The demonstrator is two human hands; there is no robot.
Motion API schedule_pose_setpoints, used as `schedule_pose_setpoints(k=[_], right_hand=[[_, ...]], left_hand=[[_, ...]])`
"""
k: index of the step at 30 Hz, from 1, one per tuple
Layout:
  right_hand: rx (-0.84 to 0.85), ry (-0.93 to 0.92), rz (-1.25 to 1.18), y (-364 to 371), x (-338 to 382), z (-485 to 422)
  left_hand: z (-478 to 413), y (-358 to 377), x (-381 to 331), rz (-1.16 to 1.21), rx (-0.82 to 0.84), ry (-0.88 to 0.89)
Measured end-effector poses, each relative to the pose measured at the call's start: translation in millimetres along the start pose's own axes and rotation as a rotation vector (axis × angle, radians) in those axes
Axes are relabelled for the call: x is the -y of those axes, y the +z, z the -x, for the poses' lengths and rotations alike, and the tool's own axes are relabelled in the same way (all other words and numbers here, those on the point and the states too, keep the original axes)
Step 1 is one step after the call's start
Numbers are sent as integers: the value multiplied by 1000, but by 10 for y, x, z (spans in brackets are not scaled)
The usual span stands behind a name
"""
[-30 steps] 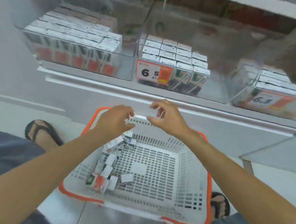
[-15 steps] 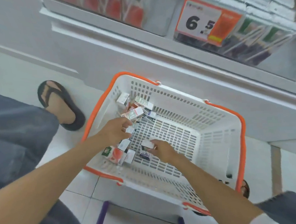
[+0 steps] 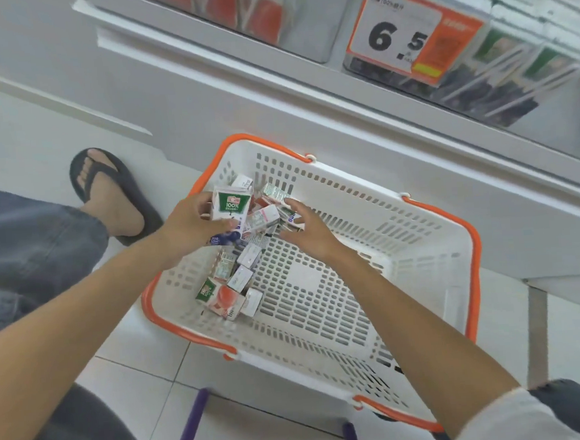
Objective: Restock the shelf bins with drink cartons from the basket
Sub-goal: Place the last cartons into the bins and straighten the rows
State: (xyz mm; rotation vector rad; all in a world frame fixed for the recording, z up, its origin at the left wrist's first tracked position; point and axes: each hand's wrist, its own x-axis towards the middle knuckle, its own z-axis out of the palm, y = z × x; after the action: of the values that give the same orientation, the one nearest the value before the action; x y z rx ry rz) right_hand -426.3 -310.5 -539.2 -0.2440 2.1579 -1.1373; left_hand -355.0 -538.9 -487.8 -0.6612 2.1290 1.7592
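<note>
Both hands have come away from the middle of the basket (image 3: 423,279) since half a second ago. The left hand (image 3: 193,225) now lifts a green carton (image 3: 231,206) clear of the pile, where before it lay low over the heap. The right hand (image 3: 305,234), which was down on a carton on the basket floor, now reaches toward the far left corner.

The left hand grips the green carton with its thumb across the lower front and its fingers curled behind; the carton stands upright, its "100%" label facing the camera. The right hand is spread, with fingers apart and slightly bent over the corner pile. I cannot tell whether the tips touch a carton or hang just above it.

The other cartons (image 3: 246,257) lie jumbled along the basket's left side, and a peach carton (image 3: 222,299) lies nearest the near rim. The basket sits on the tiled floor (image 3: 29,142), below the shelf (image 3: 358,88). Clear bins (image 3: 306,36) stand on the shelf. The left one holds red cartons; the right one holds green cartons and carries a "6.5" tag (image 3: 402,30). A sandalled foot (image 3: 108,194) rests left of the basket.
</note>
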Motion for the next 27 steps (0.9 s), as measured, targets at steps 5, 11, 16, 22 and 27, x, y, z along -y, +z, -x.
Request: schedule_pose_setpoints(k=[5, 11, 16, 22, 27], right_hand=[[-72, 11, 257, 265, -201, -486], [-78, -212, 380, 297, -185, -476], [18, -103, -134, -26, 334, -82], [-52, -233, -164, -745, 1166, 580], [-156, -374, -37, -1117, 2018, 962]], left_hand=[[-55, -39, 38, 30, -17, -24], [-85, -52, 9, 33, -15, -49], [-46, -5, -137, 67, -10, -36], [108, 116, -798, 26, 64, 133], [343, -87, -1614, 45, 80, 325]])
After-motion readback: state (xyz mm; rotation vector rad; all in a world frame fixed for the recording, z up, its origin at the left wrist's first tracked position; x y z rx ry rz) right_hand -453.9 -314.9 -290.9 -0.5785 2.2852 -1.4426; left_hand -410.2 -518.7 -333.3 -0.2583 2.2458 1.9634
